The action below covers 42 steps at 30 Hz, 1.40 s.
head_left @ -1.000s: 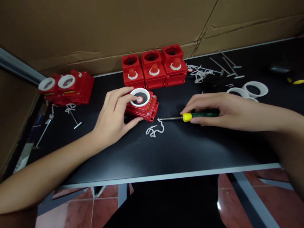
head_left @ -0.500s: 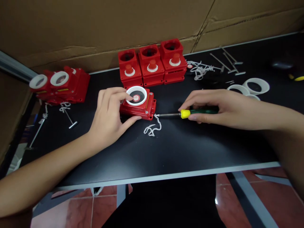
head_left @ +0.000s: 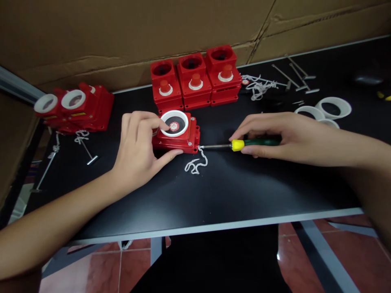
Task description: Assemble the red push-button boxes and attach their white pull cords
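Observation:
A red box (head_left: 180,140) with a white ring (head_left: 185,132) around its round dark window lies on the black table. My left hand (head_left: 139,142) grips the box from its left side, fingertips at the ring and thumb along the near edge. In my right hand (head_left: 262,138) is a screwdriver (head_left: 238,145) with a yellow and green handle, held level. The screwdriver's tip meets the box's right side near a corner, where a white cord (head_left: 196,165) hangs out onto the table.
Several red boxes (head_left: 195,83) stand in a row behind. More red boxes (head_left: 97,108) with white rings sit at the left, near small metal hammers (head_left: 92,160). At the right are loose white rings (head_left: 342,108), metal rods (head_left: 285,75) and tangled cord (head_left: 258,87).
The view has shifted slightly. Both hands, the red box and the screwdriver keep nearly the same places relative to each other.

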Tool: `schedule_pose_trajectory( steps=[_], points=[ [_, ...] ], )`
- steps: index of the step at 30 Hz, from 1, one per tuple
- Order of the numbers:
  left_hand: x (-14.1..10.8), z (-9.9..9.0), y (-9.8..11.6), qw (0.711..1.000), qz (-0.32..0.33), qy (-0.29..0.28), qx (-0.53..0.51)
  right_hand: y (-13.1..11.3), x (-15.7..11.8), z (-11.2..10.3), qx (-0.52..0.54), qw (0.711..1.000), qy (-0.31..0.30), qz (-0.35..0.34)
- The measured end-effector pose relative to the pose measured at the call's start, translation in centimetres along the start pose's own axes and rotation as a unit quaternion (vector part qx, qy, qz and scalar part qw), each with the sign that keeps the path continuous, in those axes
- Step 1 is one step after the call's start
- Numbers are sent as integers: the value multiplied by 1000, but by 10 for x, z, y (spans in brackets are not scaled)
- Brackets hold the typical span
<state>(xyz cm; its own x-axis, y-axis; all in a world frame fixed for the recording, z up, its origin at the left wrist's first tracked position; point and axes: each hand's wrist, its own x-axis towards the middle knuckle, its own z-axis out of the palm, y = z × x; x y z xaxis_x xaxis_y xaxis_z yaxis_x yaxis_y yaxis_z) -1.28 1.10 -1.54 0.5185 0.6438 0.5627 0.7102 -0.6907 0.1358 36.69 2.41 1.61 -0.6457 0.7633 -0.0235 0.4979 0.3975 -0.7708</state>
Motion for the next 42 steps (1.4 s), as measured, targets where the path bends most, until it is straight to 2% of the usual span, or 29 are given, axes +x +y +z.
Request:
schedule_pose_trajectory(
  steps=[7, 14, 20, 26, 34, 42],
  points=[
    [0, 3, -3, 1000, -3, 19, -23, -1, 0, 2, 13, 998, 25, 62],
    [1, 0, 0, 998, -15, 3, -62, -2, 2, -1, 35, 995, 58, 73],
    [1, -2, 1, 998, -20, 6, -54, -2, 3, 0, 33, 995, 18, 88],
    [2, -4, 6, 997, -27, 1, -68, 2, 4, 1, 31, 997, 42, 56],
    [2, -4, 7, 996, -38, 13, -84, 3, 3, 0, 31, 998, 31, 43],
    [3, -2, 5, 993, -30, 27, -107, -3, 1, -1, 64, 996, 7, 69]
  ],
)
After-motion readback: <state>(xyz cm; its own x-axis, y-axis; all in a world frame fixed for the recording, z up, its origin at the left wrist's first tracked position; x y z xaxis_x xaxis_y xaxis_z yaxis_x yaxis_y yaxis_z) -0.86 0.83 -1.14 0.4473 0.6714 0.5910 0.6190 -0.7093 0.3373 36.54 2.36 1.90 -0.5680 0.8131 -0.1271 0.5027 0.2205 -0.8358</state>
